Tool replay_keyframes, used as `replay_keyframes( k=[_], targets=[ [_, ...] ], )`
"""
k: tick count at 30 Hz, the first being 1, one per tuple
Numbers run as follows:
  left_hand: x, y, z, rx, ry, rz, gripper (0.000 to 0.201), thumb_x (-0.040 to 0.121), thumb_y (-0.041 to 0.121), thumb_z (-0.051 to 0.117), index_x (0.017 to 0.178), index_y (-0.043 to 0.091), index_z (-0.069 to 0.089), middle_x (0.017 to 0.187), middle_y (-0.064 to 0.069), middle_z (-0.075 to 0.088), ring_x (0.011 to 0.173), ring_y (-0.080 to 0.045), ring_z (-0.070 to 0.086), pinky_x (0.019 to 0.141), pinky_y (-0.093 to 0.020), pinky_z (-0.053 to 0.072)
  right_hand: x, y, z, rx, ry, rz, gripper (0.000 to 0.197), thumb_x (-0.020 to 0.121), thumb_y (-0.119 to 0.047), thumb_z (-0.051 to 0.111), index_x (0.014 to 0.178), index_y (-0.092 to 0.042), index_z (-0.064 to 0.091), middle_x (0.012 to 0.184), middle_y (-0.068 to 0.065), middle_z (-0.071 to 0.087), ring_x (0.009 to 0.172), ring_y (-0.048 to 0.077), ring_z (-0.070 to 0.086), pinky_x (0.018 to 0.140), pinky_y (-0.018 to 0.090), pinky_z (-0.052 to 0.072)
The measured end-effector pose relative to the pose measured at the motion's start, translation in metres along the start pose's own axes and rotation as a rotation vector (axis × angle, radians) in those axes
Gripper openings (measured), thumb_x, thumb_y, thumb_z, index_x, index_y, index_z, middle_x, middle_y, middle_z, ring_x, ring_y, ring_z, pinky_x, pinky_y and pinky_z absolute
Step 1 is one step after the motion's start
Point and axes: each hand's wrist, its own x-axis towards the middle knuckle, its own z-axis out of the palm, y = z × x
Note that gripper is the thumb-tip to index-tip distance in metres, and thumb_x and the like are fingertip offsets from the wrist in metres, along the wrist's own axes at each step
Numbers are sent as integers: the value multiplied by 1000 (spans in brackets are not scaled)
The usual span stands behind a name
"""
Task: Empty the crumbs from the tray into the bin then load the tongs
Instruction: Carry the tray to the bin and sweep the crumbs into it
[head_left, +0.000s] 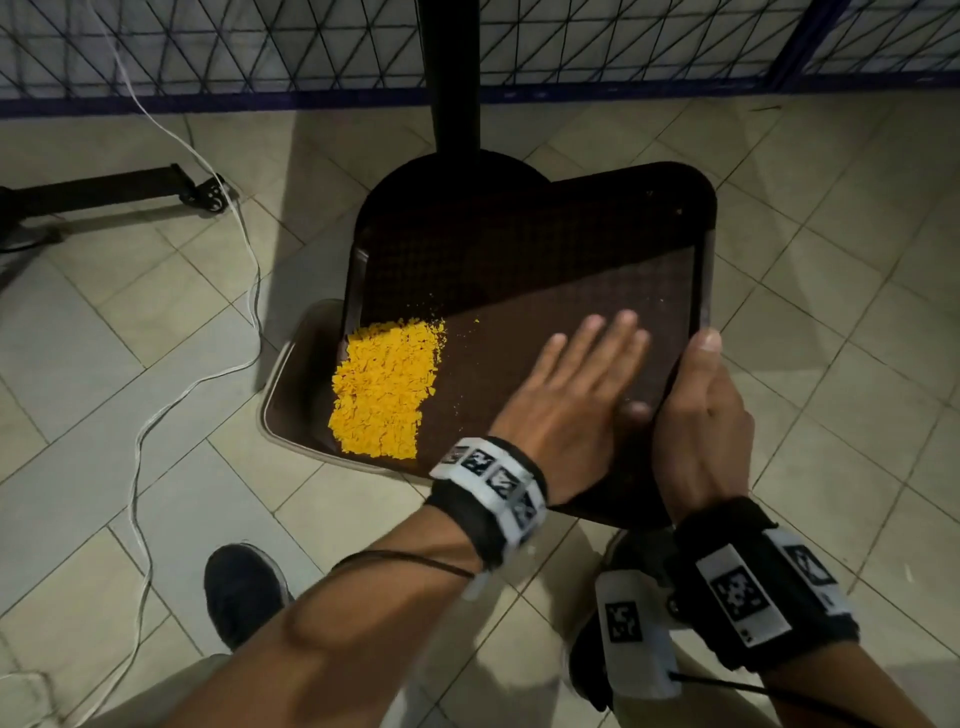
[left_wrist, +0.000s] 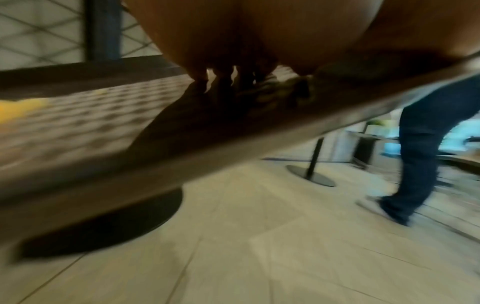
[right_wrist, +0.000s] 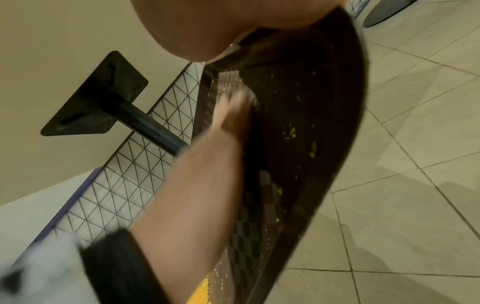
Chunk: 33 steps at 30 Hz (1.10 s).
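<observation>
Readable text: none in any view.
Wristbands (head_left: 491, 480): white tags with black square code patterns, at 6 o'clock in the head view; no letters or numbers.
Right band (head_left: 740, 592): same code squares; a tiny dark mark at one tag's end, too small to read.
Tray (head_left: 597, 234): plain brown, no brand showing.
Wrist views: blurred; no print to make out.

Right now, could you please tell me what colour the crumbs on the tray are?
Bright orange-yellow crumbs, piled on the dark brown tray; the head view shows it best.
</observation>
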Motion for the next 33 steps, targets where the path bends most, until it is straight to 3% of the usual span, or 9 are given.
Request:
replay_keyframes(
  k=[5, 10, 14, 17, 22, 24, 29, 31, 33],
  targets=[
    [-36, -96, 7, -126, -86, -460, 68, 99, 56, 7, 153, 22, -14, 161, 3, -22, 148, -14, -20, 122, -42, 3, 1, 2, -1, 8, -1, 25, 47, 98, -59, 11, 95, -30, 48, 81, -10, 47, 79, 12, 46, 79, 31, 35],
    [-23, -38, -13, -141, 65, -186, 64, 103, 45, 17, 155, 18, -6, 162, 1, -16, 149, -15, -15, 123, -38, -1, 2, -2, 3, 35, -6, 33, 44, 98, -59, 15, 92, -30, 48, 74, -19, 43, 68, -1, 45, 70, 23, 37],
    [-17, 25, 0, 58, -7, 63, 70, 96, 36, 24, 156, 10, -1, 165, -8, -7, 151, -25, -7, 121, -45, 7, 1, -4, 3, 41, 16, 16, 52, 99, -57, 20, 95, -22, 59, 73, -17, 50, 70, 1, 52, 67, 23, 38],
    [-29, -1, 16, 16, -33, 18, 69, 99, 42, 21, 156, 14, -5, 164, -4, -12, 151, -23, -11, 121, -46, 6, 0, -2, 2, 35, -1, 34, 48, 98, -59, 19, 94, -27, 54, 75, -18, 49, 70, -4, 48, 64, 20, 36],
    [-54, -82, 16, -180, -80, -427, 67, 98, 55, 3, 153, 20, -14, 160, 3, -24, 147, -11, -22, 122, -40, 1, 1, -1, -2, 45, -32, 60, 57, 97, -61, 15, 110, -25, 57, 77, -23, 42, 70, -4, 43, 76, 27, 34],
    [-49, -70, 8, -187, -38, -378, 65, 100, 53, 5, 154, 20, -10, 161, 3, -22, 147, -12, -21, 123, -39, -1, 2, -3, 0, 61, -36, 60, 50, 96, -63, 15, 98, -30, 53, 77, -22, 45, 71, -3, 45, 77, 29, 35],
    [-39, 36, 18, -17, 5, 85, 68, 99, 38, 22, 154, 11, -8, 162, -11, -10, 150, -30, -8, 121, -49, 11, 2, -3, 3, 75, -19, 49, 55, 95, -65, 19, 91, -26, 58, 79, -17, 55, 79, 3, 55, 77, 32, 41],
    [-48, 36, 34, -18, 18, 113, 66, 102, 42, 28, 155, 11, 5, 163, -13, 0, 151, -31, -1, 119, -51, 15, 3, -2, 0, 58, -19, 42, 53, 97, -62, 20, 93, -24, 57, 78, -17, 53, 74, -2, 51, 69, 24, 39],
    [-63, 7, 41, -97, 3, -1, 68, 101, 51, 27, 156, 15, 9, 164, -4, -1, 151, -24, -4, 120, -50, 14, 6, 0, -4, 46, -29, 42, 47, 99, -58, 21, 94, -24, 54, 77, -20, 49, 71, -3, 48, 63, 16, 34]
  ],
)
